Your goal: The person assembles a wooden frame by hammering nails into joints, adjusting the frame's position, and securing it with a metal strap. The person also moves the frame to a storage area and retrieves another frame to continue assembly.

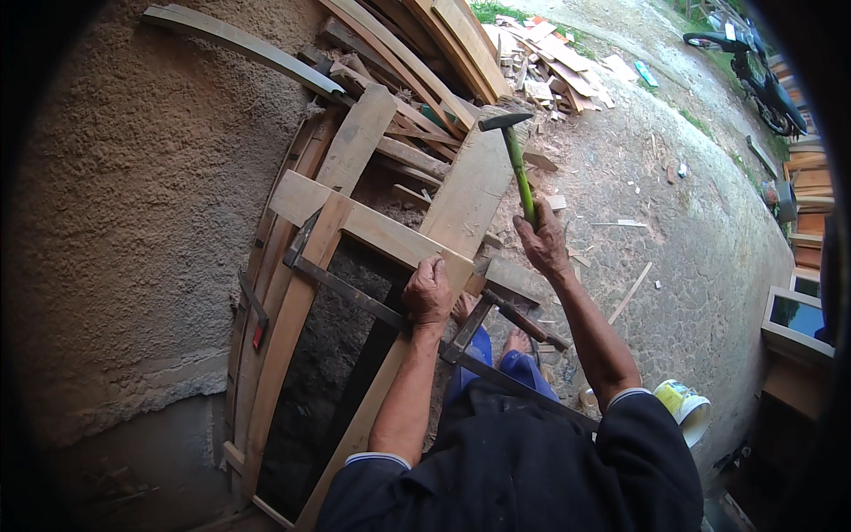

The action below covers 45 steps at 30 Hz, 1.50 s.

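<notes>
My right hand grips a hammer by its green handle, its dark head raised above the planks. My left hand is closed in a pinch near the right end of the wooden frame's crosspiece; whatever its fingers hold is hidden. The long wooden frame rests on boards. Across it runs a dark metal bar clamp, one jaw at the frame's left side. Its wooden screw handle sticks out on the right, beyond my left hand.
A rough wall stands at left. Stacked boards and scrap wood lie ahead. A red-handled tool is beside the frame. A white bucket lies tipped at right. A motorcycle stands far right.
</notes>
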### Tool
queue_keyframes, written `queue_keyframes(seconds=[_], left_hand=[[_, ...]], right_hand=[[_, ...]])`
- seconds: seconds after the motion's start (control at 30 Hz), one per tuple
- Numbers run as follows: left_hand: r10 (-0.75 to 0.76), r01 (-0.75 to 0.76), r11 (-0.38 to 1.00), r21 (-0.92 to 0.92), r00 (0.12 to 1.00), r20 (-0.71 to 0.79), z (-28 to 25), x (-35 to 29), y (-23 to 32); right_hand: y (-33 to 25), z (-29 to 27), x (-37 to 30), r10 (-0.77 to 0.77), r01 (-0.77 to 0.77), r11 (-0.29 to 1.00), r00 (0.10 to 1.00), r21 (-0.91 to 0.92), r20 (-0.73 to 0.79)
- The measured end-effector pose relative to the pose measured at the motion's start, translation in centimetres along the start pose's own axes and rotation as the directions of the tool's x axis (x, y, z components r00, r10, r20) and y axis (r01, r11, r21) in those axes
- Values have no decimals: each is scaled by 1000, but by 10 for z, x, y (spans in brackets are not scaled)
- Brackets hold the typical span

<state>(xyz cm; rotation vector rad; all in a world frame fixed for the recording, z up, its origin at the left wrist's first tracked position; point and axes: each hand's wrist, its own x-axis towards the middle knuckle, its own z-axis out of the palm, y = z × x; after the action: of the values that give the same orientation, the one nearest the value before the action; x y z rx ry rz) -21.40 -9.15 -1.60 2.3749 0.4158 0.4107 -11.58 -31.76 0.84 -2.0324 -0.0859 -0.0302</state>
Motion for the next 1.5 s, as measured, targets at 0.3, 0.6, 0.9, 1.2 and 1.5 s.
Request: queue_keyframes(seconds=[0.3,0.6,0.9,1.2,1.5], left_hand=[[7,-7,1000,-12,1000,21,-3,1,-3],[-15,14,1000,13,998,55,-5,3,0],[-114,119,989,-87,992,63,-5,5,0],[-167,185,973,-140,977,135,-9,9,2],[-144,434,390,-812,900,412,-36,8,17]], right_hand=[[-68,-19,-103,-109,122,992,945,-23,309],[-63,0,-113,-101,334,863,850,-379,517],[-83,-3,-107,-117,334,873,850,-354,513],[-81,-1,-105,-45,301,861,848,-410,528],[-73,18,-100,-275,296,952,937,-73,218]])
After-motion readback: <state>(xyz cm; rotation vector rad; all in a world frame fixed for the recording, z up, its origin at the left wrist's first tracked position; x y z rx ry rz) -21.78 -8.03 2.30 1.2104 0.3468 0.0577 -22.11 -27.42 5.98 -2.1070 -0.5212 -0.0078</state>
